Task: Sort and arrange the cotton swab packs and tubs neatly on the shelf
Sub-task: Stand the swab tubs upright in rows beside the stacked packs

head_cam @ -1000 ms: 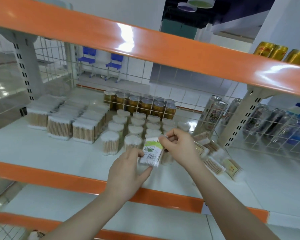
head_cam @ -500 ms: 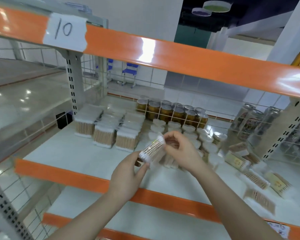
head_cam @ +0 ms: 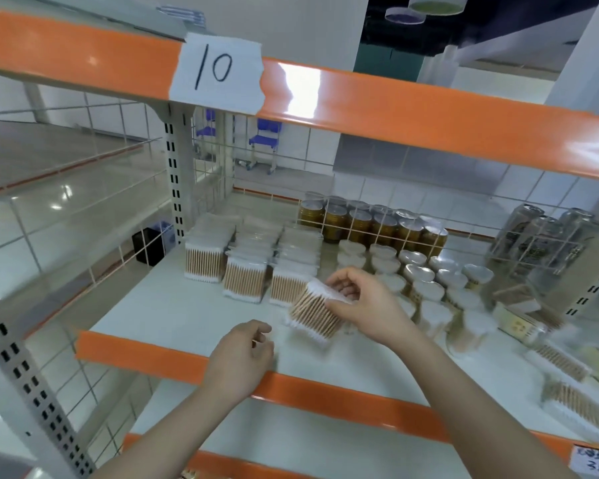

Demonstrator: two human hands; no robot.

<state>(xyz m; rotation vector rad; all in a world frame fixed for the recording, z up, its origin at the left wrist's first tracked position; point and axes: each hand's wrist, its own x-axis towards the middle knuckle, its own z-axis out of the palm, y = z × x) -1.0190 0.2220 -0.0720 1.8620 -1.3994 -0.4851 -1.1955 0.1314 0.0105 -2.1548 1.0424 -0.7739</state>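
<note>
- Here, the right hand (head_cam: 367, 307) grips a cotton swab pack (head_cam: 313, 314) by its upper end, thumb below and fingers curled over the white tips; the pack hangs tilted above the front half of the shelf (head_cam: 173, 305), just in front of the nearest upright pack.
- The left hand (head_cam: 241, 357) holds nothing, fingers loosely curled, at the shelf's orange front edge (head_cam: 325, 392).
- Upright packs (head_cam: 244, 271) stand in three rows toward the rear left corner of the shelf.
- Round tubs (head_cam: 426, 274) stand in rows right of the packs; gold cans (head_cam: 370, 219) line the rear edge behind a wire grid.
- Loose packs (head_cam: 567, 368) lie flat toward the right edge, blurred.
- A paper label (head_cam: 218, 70) reading "10" is stuck on the upper orange beam.
</note>
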